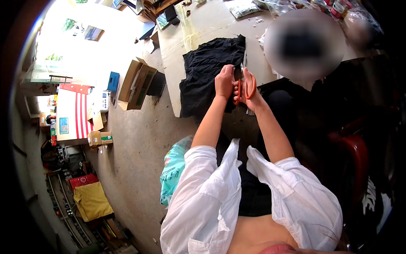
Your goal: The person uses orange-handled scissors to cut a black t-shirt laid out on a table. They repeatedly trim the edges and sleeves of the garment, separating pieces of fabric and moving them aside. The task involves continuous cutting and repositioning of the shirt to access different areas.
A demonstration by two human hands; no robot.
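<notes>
A black piece of cloth [207, 63] lies wrinkled over the near end of the table, part of it hanging past the edge. My right hand [249, 95] is closed round the orange handles of a pair of scissors [251, 84], whose blades point away from me along the cloth's right edge. Just left of the scissors, my left hand [225, 82] is closed on the cloth, with its fingertips hidden. The two hands are almost touching. Whether the blades are apart or together is too small to tell.
The pale table [203, 23] holds a dark phone [171, 13] and plastic bags at the back. A blurred round patch covers a person at the right. An open cardboard box [137, 84] stands left of the table. A turquoise bag [173, 169] sits beside my left arm; a red chair [355, 156] is at right.
</notes>
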